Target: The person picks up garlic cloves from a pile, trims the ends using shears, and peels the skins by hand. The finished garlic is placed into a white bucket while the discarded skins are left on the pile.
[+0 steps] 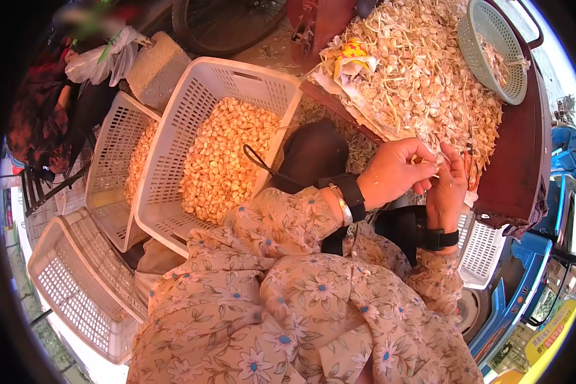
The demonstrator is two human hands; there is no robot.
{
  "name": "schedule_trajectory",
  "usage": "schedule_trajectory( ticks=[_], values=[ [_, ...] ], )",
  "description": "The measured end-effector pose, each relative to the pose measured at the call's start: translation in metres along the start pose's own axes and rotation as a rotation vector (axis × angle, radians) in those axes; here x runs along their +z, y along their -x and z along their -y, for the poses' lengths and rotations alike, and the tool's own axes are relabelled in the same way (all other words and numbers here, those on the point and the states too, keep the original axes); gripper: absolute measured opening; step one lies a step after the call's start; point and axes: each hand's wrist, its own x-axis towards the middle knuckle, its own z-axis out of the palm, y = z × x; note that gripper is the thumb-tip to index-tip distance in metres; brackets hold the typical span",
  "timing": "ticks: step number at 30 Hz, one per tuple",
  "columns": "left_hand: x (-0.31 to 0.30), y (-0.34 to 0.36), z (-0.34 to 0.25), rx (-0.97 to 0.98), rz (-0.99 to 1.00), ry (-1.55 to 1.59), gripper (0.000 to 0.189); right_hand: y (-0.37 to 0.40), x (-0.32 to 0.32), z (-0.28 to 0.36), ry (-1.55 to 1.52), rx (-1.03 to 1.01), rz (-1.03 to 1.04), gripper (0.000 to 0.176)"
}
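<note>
My left hand (pixel 400 169), with a silver bracelet and a black band at its wrist, has its fingers pinched together on a small garlic clove (pixel 434 162). Fingertips of my right hand (pixel 448 185) meet it from the other side, closed on the same clove; the fingers largely hide it. Just beyond both hands spreads a big heap of unpeeled garlic cloves (pixel 422 77) with loose skins and dry stems. To the left, a pale plastic crate (pixel 157 192) holds many peeled garlic cloves (pixel 227 157).
A green basket (pixel 470 48) with some cloves leans on the heap. More crates stand at left: one crate (pixel 105 137) part-filled, another crate (pixel 77 301) lower down. A white basket (pixel 483 249) sits right of my knees. Another person (pixel 41 121) is at the upper left.
</note>
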Motion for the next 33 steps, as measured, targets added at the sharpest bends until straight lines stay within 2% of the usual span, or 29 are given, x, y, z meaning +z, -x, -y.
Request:
schedule_trajectory(
  ticks=[4, 8, 9, 12, 13, 15, 17, 18, 20, 23, 26, 30, 33],
  values=[
    [0.019, 0.006, -0.014, 0.029, 0.128, 0.045, 0.005, 0.01, -0.018, -0.002, 0.018, 0.161, 0.063, 0.028],
    [0.016, 0.009, -0.011, -0.022, 0.116, -0.093, 0.012, 0.029, -0.002, 0.028, -0.342, 0.286, 0.23, 0.029],
    [0.015, 0.01, -0.01, -0.062, 0.115, -0.116, 0.014, 0.033, 0.002, 0.03, -0.374, 0.254, 0.234, 0.03],
    [0.011, 0.017, -0.007, -0.162, 0.123, -0.178, 0.023, 0.038, -0.001, 0.024, -0.051, 0.139, 0.195, 0.028],
    [0.015, 0.02, -0.011, -0.211, 0.07, -0.19, 0.025, 0.038, 0.0, 0.022, -0.072, 0.149, 0.171, 0.027],
    [0.011, 0.022, 0.001, -0.151, 0.048, -0.212, 0.029, 0.039, 0.002, 0.012, -0.104, 0.141, 0.13, 0.024],
    [0.011, 0.023, 0.003, -0.169, 0.04, -0.199, 0.03, 0.042, 0.007, 0.003, -0.181, 0.217, 0.088, 0.025],
    [0.007, 0.024, 0.01, -0.116, 0.039, -0.156, 0.029, 0.043, 0.013, 0.001, -0.259, 0.254, 0.014, 0.026],
    [0.009, 0.027, 0.006, -0.107, -0.036, -0.317, 0.029, 0.043, 0.012, 0.0, -0.334, 0.296, -0.007, 0.027],
    [0.005, 0.03, 0.004, 0.018, -0.022, -0.469, 0.029, 0.041, 0.004, -0.007, -0.429, 0.358, -0.065, 0.027],
    [0.004, 0.032, 0.003, 0.111, -0.013, -0.691, 0.028, 0.041, -0.01, -0.011, -0.505, 0.405, 0.104, 0.025],
    [0.01, 0.031, -0.005, 0.462, 0.011, -1.04, 0.035, 0.045, -0.01, -0.006, -0.409, 0.317, 0.083, 0.023],
    [0.005, 0.034, -0.013, 0.516, 0.077, -1.237, 0.036, 0.043, -0.018, -0.002, -0.444, 0.303, 0.054, 0.023]
  ],
)
